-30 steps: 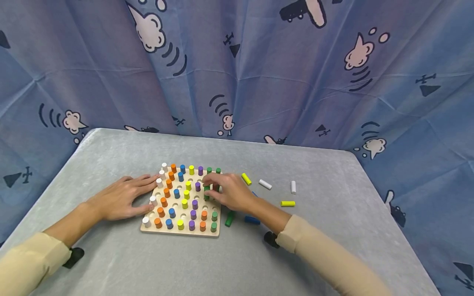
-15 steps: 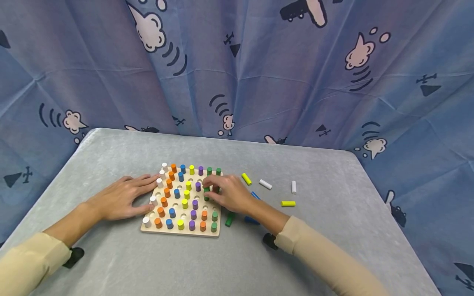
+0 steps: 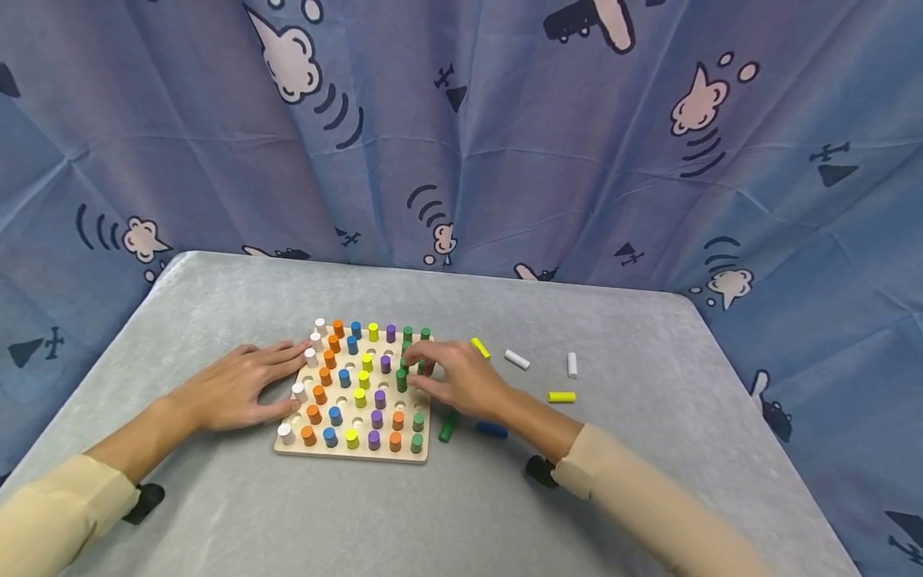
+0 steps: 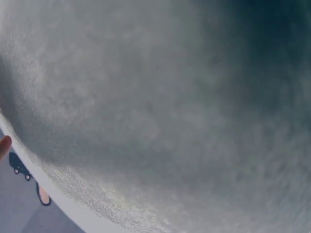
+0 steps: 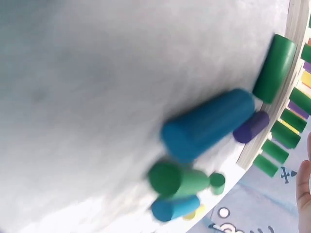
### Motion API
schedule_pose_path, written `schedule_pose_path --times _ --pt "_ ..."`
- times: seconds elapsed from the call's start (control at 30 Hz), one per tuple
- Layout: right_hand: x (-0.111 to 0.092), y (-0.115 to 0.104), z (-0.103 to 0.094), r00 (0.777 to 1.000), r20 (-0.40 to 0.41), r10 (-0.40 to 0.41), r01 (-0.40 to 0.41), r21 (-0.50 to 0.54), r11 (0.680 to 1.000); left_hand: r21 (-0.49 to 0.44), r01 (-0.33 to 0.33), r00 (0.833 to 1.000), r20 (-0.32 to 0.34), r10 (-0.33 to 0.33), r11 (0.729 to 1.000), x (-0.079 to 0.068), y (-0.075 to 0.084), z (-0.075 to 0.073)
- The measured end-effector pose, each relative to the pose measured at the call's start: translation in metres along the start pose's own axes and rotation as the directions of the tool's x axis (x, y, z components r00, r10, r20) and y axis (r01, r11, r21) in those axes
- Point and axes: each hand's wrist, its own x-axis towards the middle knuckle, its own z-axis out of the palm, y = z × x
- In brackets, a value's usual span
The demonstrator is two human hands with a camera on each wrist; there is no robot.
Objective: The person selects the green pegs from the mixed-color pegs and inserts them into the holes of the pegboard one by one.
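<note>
A wooden pegboard [image 3: 353,454] with rows of coloured pegs lies on the table in the head view. My left hand [image 3: 241,387] rests at its left edge, fingers spread beside the white pegs. My right hand [image 3: 456,377] is over the board's right side, thumb and index finger apart. A green peg [image 3: 401,381] stands upright in the board just left of the thumb. Nothing shows in the fingers, though the hand hides part of the right columns. Only fingers [image 5: 304,182] of this hand show in the right wrist view. In the left wrist view a fingertip [image 4: 4,145] shows.
Right of the board lie a loose green peg [image 3: 448,427] and a blue peg [image 3: 493,430]. Beyond them lie yellow pegs [image 3: 561,397] and white pegs [image 3: 516,359]. The right wrist view also shows a purple peg [image 5: 251,127] by the board's edge. A patterned curtain [image 3: 461,160] hangs behind the table.
My right hand has shifted slightly right, its fingertips drawing away from the green peg, which stays standing in the board. The left hand has not moved.
</note>
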Motion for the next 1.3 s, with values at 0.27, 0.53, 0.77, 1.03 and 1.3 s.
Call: schedule_pose_path --times 0.27,0.53,0.77,1.03,1.3 --pt "-0.026 0.012 -0.017 0.998 -0.005 0.058 -0.058 -0.036 0.998 -0.003 0.016 1.0 0.017 -0.016 1.0 0.001 0.0 0.001" --pt "-0.056 0.029 -0.032 0.995 0.001 0.103 -0.102 -0.059 0.993 -0.004 0.022 0.999 0.038 -0.021 1.0 0.0 0.001 0.0" --pt "-0.083 0.042 -0.04 0.994 -0.024 0.107 -0.109 -0.083 0.991 -0.002 0.005 1.0 0.009 -0.005 1.0 0.0 0.001 -0.001" --pt "-0.103 0.048 -0.041 0.989 -0.019 0.15 -0.151 -0.099 0.984 0.0 0.002 1.0 0.011 -0.002 1.0 0.001 0.002 -0.001" --pt "-0.112 0.052 -0.038 0.982 -0.011 0.19 -0.19 -0.111 0.975 0.002 -0.003 1.0 0.007 0.003 1.0 0.001 0.001 -0.001"
